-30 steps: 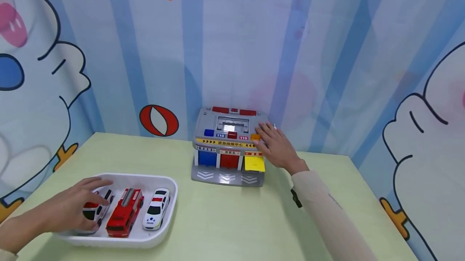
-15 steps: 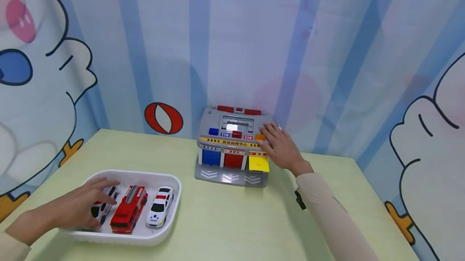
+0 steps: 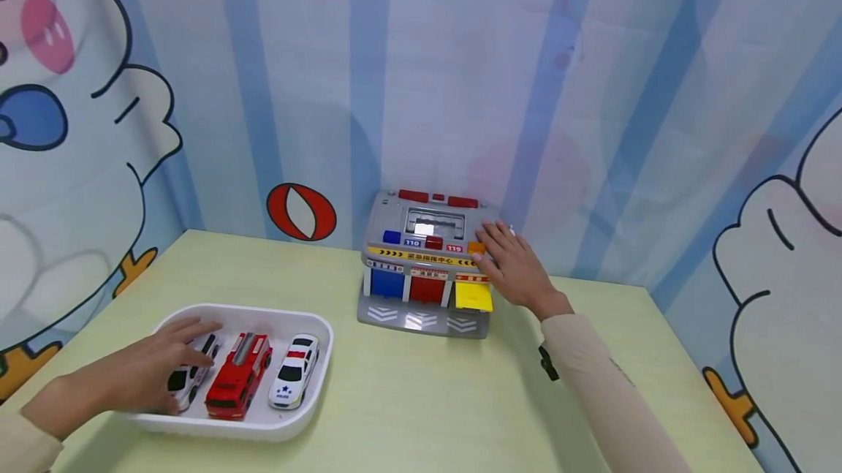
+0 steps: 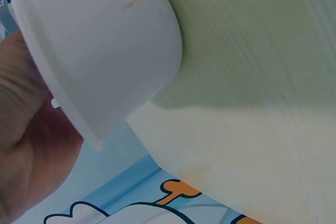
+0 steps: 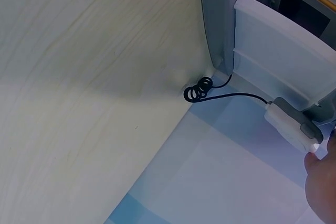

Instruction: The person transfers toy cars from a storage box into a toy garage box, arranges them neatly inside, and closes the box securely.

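My left hand (image 3: pixel 145 365) is over the left end of a white plastic tray (image 3: pixel 263 430), thumb and fingers spread about a white toy car (image 3: pixel 191 378); part of that car is hidden, and a firm hold cannot be made out. Beside it in the tray lie a red toy fire engine (image 3: pixel 240 378) and a white toy police car (image 3: pixel 294 372). The right hand (image 3: pixel 520 268) rests with extended fingers on the roof's right side of a grey toy emergency station (image 3: pixel 424 325). Its yellow garage door (image 3: pixel 473 296) stands raised; the blue and red doors are down.
A toy handset (image 5: pixel 292 125) on a coiled black cord hangs at the station's side in the right wrist view. The pale table (image 3: pixel 408 400) carries station and tray. Behind stands a blue-striped printed cloth (image 3: pixel 447 78).
The whole head view has shifted slightly, moving the scene a little to the right. The left hand keeps its place over the white car, and the right hand stays on the station.
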{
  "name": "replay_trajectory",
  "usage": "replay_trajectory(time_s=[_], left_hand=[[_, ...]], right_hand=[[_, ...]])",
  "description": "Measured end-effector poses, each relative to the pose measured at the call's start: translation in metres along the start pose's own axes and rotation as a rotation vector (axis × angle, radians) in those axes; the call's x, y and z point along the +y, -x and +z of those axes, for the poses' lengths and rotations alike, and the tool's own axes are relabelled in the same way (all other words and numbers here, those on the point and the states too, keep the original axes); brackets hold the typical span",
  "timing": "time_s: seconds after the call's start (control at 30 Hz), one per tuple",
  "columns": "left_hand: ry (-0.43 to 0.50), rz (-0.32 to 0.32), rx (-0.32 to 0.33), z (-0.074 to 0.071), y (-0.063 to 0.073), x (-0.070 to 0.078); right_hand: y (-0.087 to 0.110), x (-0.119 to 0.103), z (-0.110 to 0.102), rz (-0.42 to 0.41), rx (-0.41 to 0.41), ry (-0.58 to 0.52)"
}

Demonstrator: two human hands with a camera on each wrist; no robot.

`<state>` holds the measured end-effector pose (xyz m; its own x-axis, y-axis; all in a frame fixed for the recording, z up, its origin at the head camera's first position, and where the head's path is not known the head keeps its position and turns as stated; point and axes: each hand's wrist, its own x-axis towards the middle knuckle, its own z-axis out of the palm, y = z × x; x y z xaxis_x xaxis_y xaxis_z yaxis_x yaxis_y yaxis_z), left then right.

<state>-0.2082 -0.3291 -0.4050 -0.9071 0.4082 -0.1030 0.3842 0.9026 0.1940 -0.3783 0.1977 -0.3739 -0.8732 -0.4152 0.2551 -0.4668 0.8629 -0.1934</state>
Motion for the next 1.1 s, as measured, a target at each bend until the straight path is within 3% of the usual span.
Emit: replay_trajectory(time_s=[0.2, 0.73, 1.1], left_hand=[[-0.016, 0.036, 0.020, 0.0023, 0.0019, -0.0004], [-0.045, 0.053, 0.047, 0.0040, -0.0003, -0.0017], [-0.042, 0.021, 0.037, 0.0055, -0.0007, -0.0002]], right_hand=[[0.0020, 0.0012, 0.0001, -0.002, 0.003, 0.002], [0.0032, 0.0018, 0.0013, 0.010, 0.013, -0.010], [0.0003, 0.0018, 0.0035, 0.005, 0.011, -0.006]])
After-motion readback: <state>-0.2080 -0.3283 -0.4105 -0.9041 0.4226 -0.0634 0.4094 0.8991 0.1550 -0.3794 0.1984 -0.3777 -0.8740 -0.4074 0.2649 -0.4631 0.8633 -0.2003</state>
